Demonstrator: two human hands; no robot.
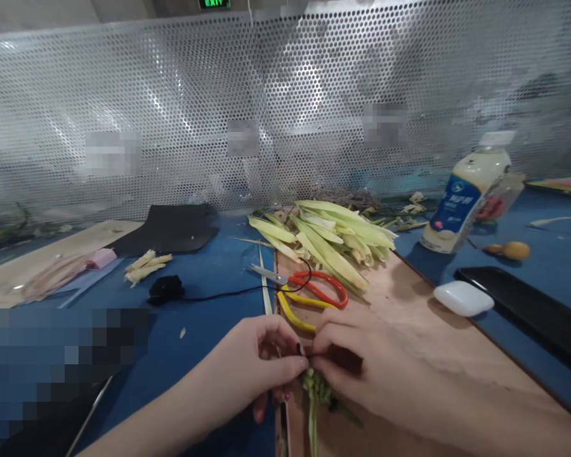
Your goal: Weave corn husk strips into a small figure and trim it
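Observation:
My left hand and my right hand meet at the lower middle, thumbs and fingers pinched together at the top of a small knotted green husk strip piece. Its strands hang below my fingertips. A short dark bit shows between my left fingers; whether it is thread I cannot tell. Just beyond my hands lie scissors with red and yellow handles, blades apart, pointing left. Black thread runs from a small black ball of thread across to the scissors. A pile of pale green corn husks lies behind them.
A brown board lies on the blue table. To the right are a drink bottle, a white case and a black phone. Black sheet material and husk scraps lie left. A perforated metal screen stands behind.

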